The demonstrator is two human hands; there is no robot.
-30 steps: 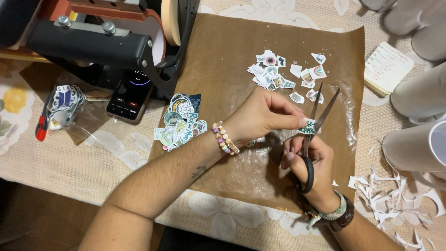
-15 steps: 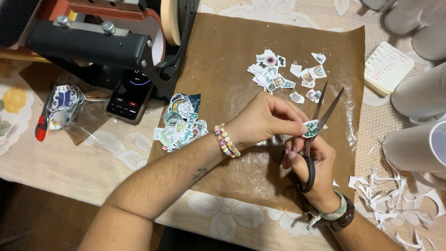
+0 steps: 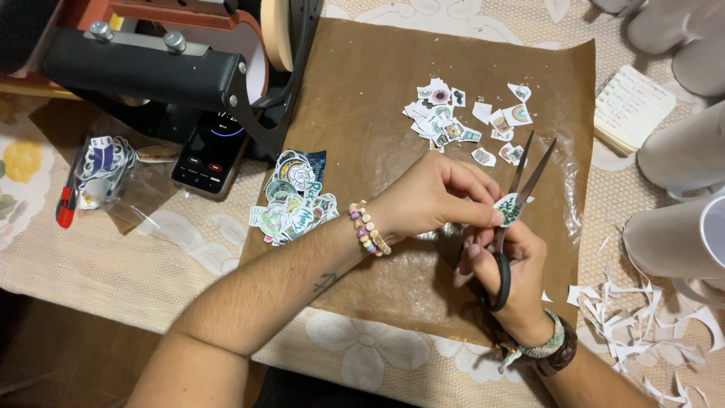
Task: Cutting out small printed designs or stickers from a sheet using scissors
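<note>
Our left hand (image 3: 430,198) pinches a small sticker (image 3: 510,209) at 3 o'clock; our right hand (image 3: 507,266) grips open scissors (image 3: 513,204), blades pointing to 1 o'clock.

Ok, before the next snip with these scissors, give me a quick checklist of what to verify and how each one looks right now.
1. Scissors blades open: ok, they stand apart in a V.
2. Right hand seated in the black handle loops: ok.
3. Left hand pinching the small cutout: ok, thumb and fingertips grip it.
4. Left fingertips away from the blades: not ok, they sit right beside the blades at the cutout.
5. Cutout seated between the blades: cannot tell, the fingers hide that spot.
6. Brown paper sheet under the work to catch scraps: ok.
</note>
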